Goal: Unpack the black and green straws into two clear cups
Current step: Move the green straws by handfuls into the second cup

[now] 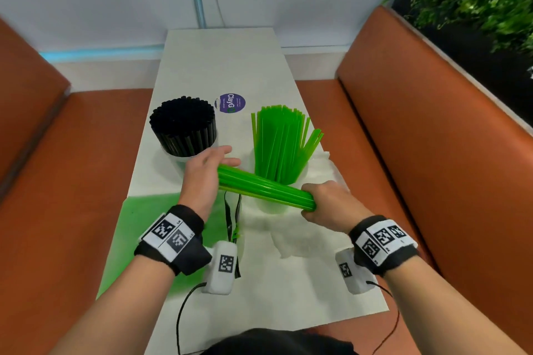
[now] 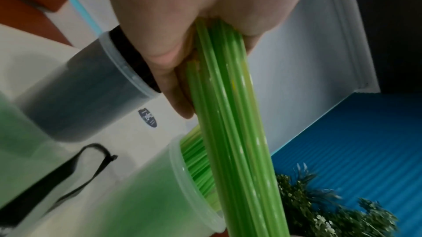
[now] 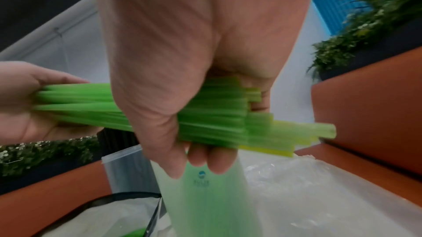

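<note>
The right hand (image 1: 328, 202) clenched 1 end of a bundle of green straws (image 1: 265, 189), held level in front of the green-straw cup (image 1: 271, 204). The left hand (image 1: 206, 173) cradled the other end, fingers loosely curled, likely squaring the ends before loading. The cup of black straws (image 1: 183, 124) already stood full.

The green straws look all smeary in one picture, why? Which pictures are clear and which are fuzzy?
Head view: sharp, evenly lit; the bundle of green straws looks crisp, though the bench edges bend from the wide lens. Right wrist view: the bundle is streaked with motion blur and the plastic bag is soft. Left wrist view: straws fairly clear, but the clear cup of black straws is fuzzy.
</note>
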Available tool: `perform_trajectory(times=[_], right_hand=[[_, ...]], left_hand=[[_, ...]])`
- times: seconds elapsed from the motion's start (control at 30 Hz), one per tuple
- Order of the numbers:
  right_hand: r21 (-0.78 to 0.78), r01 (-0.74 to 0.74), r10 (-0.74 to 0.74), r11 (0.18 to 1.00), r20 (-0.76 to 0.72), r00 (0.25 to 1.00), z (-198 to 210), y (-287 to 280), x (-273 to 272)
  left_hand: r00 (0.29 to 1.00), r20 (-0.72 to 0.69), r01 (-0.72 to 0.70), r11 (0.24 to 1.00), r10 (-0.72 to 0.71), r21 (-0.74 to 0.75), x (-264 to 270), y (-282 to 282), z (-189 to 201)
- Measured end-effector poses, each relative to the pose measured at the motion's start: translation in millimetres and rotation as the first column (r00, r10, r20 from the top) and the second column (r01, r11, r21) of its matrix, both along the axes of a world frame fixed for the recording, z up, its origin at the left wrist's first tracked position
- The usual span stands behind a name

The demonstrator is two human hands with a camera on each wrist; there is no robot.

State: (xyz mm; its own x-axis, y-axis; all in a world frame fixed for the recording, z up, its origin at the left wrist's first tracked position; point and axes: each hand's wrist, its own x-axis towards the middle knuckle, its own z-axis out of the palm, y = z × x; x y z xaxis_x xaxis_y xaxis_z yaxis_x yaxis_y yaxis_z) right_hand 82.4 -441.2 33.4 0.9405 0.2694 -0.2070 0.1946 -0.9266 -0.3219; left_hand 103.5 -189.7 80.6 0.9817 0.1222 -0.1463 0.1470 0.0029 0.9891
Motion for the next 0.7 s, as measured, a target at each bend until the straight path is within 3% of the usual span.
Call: perform_trajectory(times=[0.17,0.33,0.43,0.5,0.57,0.6,0.7], right_hand=[[-0.016,-0.006,0.007,1.0,0.041,0.999,8,10,7],[0.097,-0.091,0.081,0.991,0.101,0.992,18,48,12],[0.2,-0.08,0.058,0.976,0.113,0.992,26,59,16],[0.328,-0.036,-0.002,0.944,0.115,0.993,34,61,19],[0.538,0.038,-0.093,0.842,0.076,0.993,46,66,23],[0.665,0.082,-0.132,0.742,0.025,0.991,52,68,25],[0.933,0.175,-0.156,0.316,-0.131,0.979,71,76,33]], left_hand=[[0.997,0.03,-0.077,0.997,0.077,-0.012,3,11,12],[0.988,0.109,0.089,0.979,-0.11,0.182,-4,-16,11],[0.993,0.121,0.023,0.996,-0.012,-0.088,0,-13,17],[0.99,0.127,-0.02,0.968,0.053,-0.249,4,-6,18],[0.992,0.124,0.043,0.966,-0.011,-0.254,3,-5,16],[0.991,0.101,0.111,0.968,-0.091,-0.224,0,-7,15],[0.915,0.024,0.403,0.914,-0.403,-0.045,-10,-13,4]])
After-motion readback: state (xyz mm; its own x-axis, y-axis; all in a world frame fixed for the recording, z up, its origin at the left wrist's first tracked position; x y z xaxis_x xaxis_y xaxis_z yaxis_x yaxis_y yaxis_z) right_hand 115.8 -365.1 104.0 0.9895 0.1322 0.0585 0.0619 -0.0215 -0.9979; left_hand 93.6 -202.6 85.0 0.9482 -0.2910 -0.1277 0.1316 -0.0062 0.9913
